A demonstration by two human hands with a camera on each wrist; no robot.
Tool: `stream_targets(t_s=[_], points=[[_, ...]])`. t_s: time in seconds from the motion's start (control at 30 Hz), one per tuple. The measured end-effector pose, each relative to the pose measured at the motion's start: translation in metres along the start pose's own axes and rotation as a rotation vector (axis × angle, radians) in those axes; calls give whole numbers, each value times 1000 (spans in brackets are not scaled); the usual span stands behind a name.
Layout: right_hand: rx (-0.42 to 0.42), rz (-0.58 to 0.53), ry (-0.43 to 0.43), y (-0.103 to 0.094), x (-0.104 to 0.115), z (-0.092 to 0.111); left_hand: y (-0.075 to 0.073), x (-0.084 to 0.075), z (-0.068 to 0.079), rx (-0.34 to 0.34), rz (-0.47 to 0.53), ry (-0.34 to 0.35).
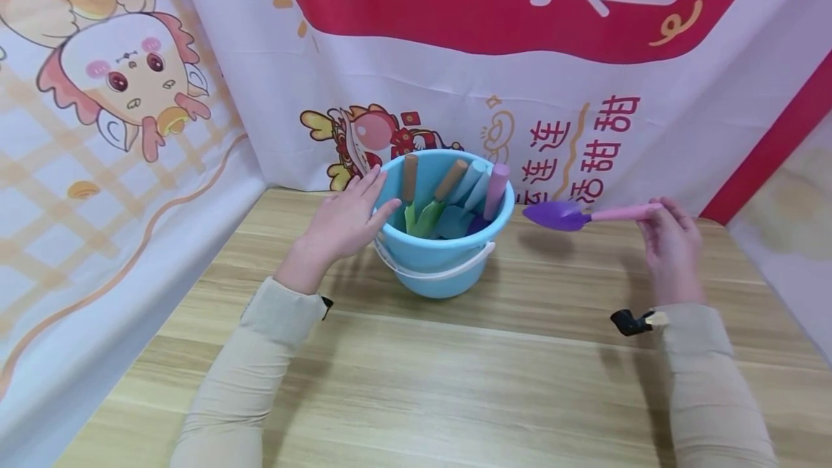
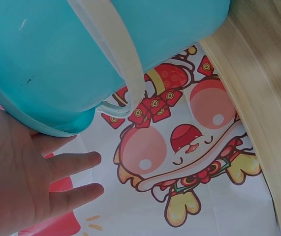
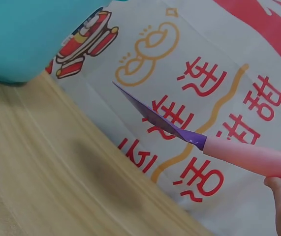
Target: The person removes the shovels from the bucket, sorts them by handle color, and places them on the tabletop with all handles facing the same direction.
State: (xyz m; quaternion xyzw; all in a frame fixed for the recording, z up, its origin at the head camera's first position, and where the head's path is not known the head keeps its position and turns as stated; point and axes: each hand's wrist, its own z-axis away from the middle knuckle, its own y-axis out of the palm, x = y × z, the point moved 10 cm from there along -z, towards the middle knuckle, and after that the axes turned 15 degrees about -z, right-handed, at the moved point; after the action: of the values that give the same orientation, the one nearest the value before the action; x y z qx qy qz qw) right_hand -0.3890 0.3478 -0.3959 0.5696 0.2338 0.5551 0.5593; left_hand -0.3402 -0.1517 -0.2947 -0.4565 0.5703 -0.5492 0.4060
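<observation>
A light blue bucket (image 1: 435, 266) with a white handle (image 1: 435, 274) stands upright on the table. Several small garden tools lean inside it: two have brown handles (image 1: 450, 180) and green blades, others have blue handles (image 1: 469, 180) and a pink handle (image 1: 497, 183). My left hand (image 1: 347, 215) rests on the bucket's left rim, its fingers fairly straight. To the right of the bucket, my right hand (image 1: 672, 244) pinches the end of a hand trowel's pink handle (image 1: 620, 213). The trowel's purple blade (image 3: 155, 115) points left toward the bucket, above the table and apart from it.
The wood-grain table (image 1: 442, 381) meets a printed cloth (image 1: 403, 71) close behind the bucket. Another patterned cloth (image 1: 117, 165) hangs along the left side, and a pale cloth (image 1: 786, 215) borders the right.
</observation>
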Motion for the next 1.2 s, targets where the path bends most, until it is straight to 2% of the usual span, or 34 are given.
stream_targets(t_s=[0.17, 0.47, 0.8, 1.0, 1.2], points=[[-25, 25, 26, -9, -7, -4, 0, 0, 0, 5, 2, -2], [-45, 81, 20, -21, -12, -10, 1, 1, 1, 6, 5, -3], [-124, 124, 67, -42, -23, -16, -1, 1, 1, 8, 0, -2], [-150, 103, 88, -50, -28, -17, -2, -1, 0, 6, 6, -1], [-150, 158, 91, -53, -30, -18, -2, -1, 1, 7, 9, -6]])
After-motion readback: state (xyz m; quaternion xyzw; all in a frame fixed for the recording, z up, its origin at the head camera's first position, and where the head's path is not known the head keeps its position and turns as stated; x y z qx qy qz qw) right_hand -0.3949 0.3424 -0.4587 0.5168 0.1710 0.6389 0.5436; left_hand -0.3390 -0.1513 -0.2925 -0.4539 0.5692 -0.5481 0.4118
